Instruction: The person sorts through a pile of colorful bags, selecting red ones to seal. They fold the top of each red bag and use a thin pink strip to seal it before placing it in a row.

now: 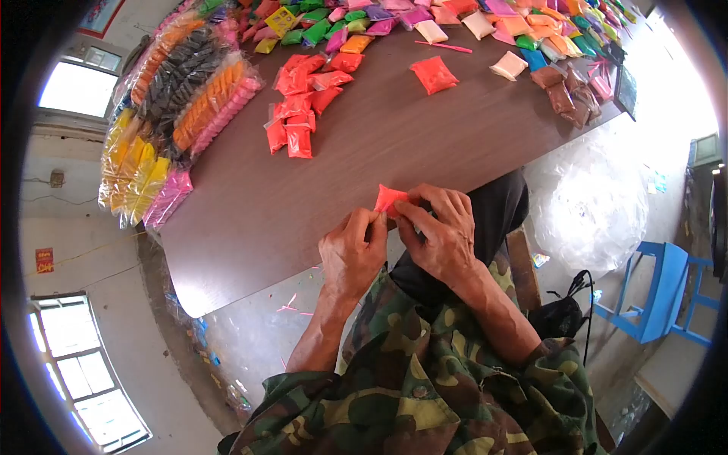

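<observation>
Between my two hands, near the table's front edge, is a small red-pink plastic packet point(389, 199). My left hand point(353, 246) pinches its lower left side with closed fingers. On its right side, my right hand point(440, 227) grips it between thumb and fingers. Beyond my hands on the brown table point(364, 152) lies a cluster of similar red packets point(299, 106), some overlapping. A single red packet point(434, 75) lies apart, farther to the right.
Stacked bags of orange, black, yellow and pink packets point(182, 98) line the table's left side. A colourful pile of packets point(364, 19) spreads along the back. Brown packets point(567, 95) lie at right. A large clear plastic bag point(588, 197) and blue stool point(656, 292) stand beyond the edge.
</observation>
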`<state>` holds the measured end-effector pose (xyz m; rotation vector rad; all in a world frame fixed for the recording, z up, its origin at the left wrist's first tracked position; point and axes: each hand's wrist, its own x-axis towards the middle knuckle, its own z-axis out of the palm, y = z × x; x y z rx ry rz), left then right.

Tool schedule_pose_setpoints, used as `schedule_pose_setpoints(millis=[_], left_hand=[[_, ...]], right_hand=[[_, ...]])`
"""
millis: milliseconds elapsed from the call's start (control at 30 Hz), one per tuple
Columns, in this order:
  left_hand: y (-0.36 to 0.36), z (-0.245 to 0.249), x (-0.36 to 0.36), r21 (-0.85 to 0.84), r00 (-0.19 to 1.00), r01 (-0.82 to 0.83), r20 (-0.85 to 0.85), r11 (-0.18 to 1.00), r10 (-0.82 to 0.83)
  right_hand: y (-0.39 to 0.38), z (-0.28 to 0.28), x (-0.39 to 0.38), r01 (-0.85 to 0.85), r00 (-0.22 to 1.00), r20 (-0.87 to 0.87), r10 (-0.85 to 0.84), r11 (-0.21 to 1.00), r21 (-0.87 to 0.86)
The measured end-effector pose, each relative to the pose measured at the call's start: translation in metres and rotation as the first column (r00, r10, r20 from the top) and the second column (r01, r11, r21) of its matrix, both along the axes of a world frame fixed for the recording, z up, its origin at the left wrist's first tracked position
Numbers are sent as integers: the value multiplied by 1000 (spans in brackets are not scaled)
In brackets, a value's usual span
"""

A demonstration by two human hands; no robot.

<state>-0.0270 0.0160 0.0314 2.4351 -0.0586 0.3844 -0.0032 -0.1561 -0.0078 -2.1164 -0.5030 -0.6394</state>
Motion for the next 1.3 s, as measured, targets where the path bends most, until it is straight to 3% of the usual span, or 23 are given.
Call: schedule_pose_setpoints(millis=[133, 233, 267, 400, 633, 733, 833, 1033, 1133, 1233, 1300], left_hand=[[16, -15, 4, 95, 1000, -9, 30, 995, 7], [34, -10, 8, 123, 995, -97, -16, 988, 99], [35, -5, 6, 53, 991, -106, -80, 993, 110], [9, 5, 8, 5, 998, 49, 35, 999, -49], [15, 5, 26, 323, 998, 66, -16, 944, -64], [18, 15, 33, 154, 993, 95, -88, 984, -82], [1, 24, 34, 200, 985, 174, -34, 964, -171], [29, 19, 62, 304, 976, 154, -194, 940, -97], [23, 42, 55, 192, 975, 122, -204, 974, -82], [17, 25, 53, 245, 958, 279, -137, 929, -252], [21, 19, 56, 295, 971, 217, -165, 930, -174]], right_hand=[[-2, -1, 2, 5, 1000, 17, -5, 999, -37], [-1, -2, 4, 10, 1000, 19, -9, 999, -35], [-1, -3, 2, 10, 1000, 8, -10, 999, -35], [1, -3, 2, 16, 1000, 9, -16, 1000, -11], [-2, -5, 1, 1, 1000, 21, -1, 1000, 21], [-1, -7, 3, 6, 1000, 25, -6, 1000, 24], [-2, -6, 1, 1, 1000, 24, -2, 999, 40], [-2, -6, 1, 4, 1000, 26, -5, 999, 34], [0, -8, 0, 24, 1000, 18, -24, 999, 48], [-1, -5, 2, 19, 999, 29, -20, 999, 43], [0, -5, 3, 16, 999, 33, -17, 999, 43]])
